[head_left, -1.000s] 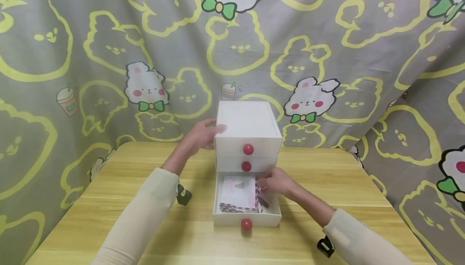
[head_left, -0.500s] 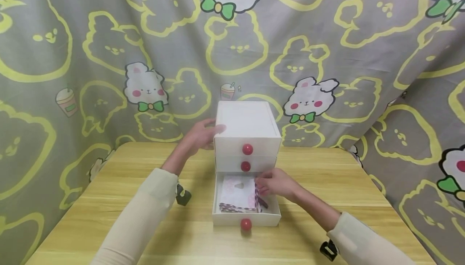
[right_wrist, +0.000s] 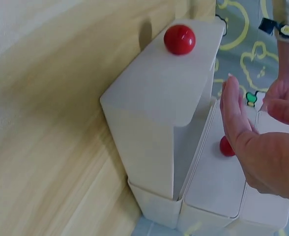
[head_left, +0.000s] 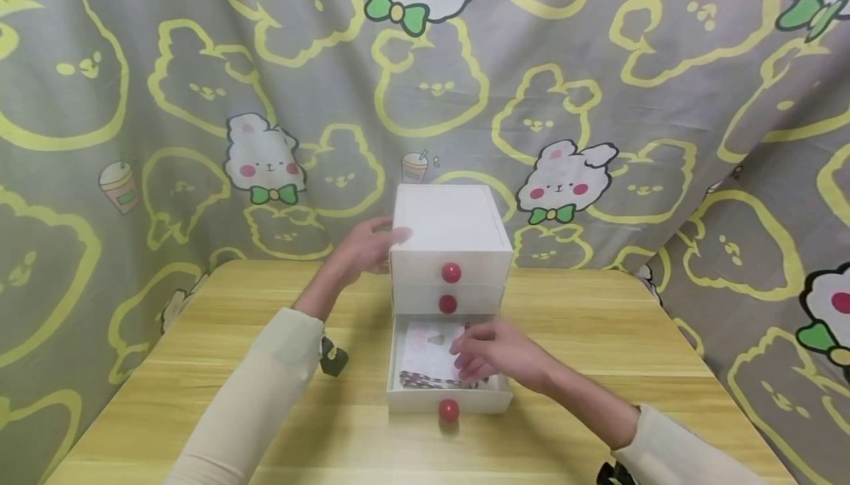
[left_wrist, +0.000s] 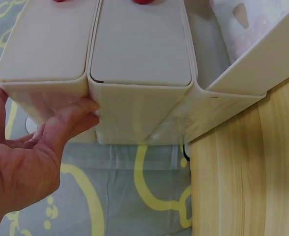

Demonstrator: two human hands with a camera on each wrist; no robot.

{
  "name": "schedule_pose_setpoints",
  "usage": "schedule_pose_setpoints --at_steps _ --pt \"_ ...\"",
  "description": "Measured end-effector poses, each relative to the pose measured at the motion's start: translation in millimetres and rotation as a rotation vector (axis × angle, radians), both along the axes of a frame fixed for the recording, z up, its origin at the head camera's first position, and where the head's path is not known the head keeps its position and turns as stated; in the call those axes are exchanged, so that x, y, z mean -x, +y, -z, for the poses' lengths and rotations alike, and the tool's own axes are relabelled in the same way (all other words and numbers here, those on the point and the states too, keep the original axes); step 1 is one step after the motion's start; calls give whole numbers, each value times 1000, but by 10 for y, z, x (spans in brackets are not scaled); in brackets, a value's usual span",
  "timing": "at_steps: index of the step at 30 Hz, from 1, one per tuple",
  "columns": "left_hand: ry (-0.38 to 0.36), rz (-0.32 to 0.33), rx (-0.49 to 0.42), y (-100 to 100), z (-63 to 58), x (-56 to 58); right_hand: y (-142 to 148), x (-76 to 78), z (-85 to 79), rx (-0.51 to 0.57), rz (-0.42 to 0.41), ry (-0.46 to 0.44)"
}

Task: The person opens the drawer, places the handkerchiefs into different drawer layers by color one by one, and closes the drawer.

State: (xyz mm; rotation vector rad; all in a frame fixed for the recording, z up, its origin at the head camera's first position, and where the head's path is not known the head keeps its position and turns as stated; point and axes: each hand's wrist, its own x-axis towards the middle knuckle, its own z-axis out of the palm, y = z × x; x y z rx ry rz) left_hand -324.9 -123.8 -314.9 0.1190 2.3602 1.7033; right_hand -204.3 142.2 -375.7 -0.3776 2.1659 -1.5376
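Note:
A white three-drawer storage box [head_left: 446, 219] with red ball knobs stands on the table. Its bottom drawer [head_left: 425, 401] is pulled out; the upper two drawers are closed. Inside lies a flat folded stack [head_left: 425, 356], white and pale pink with a dark checked edge, partly covered by my right hand [head_left: 501, 356]. That hand is above the drawer's right side, fingers loosely bent and holding nothing; in the right wrist view its fingers [right_wrist: 235, 110] are extended. My left hand [head_left: 365, 249] rests against the box's upper left side, fingertips touching the wall [left_wrist: 134, 113].
The wooden table [head_left: 584, 322] extends on both sides of the box. Behind it hangs a grey curtain [head_left: 319, 86] with yellow outlines and white cartoon animals. A black device [head_left: 333, 356] is strapped at the left wrist, another [head_left: 614, 474] at the right.
My right hand has come away from the stack's right edge, shifting slightly toward me with its fingers now over the drawer's front right. The left hand stays against the box.

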Motion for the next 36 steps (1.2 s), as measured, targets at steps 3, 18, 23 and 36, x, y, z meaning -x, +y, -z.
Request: schedule_pose_setpoints --at_steps 3,18,23,36 --pt "3 3 7 -4 4 2 -21 -74 -4 18 -41 -57" --pt "0 -5 28 -10 18 24 7 -314 131 -28 -189 -223" --pt "4 -9 38 -10 24 32 49 -350 201 -2 -221 -289" --pt "7 -11 34 -7 54 57 -25 -444 429 27 -117 -366"
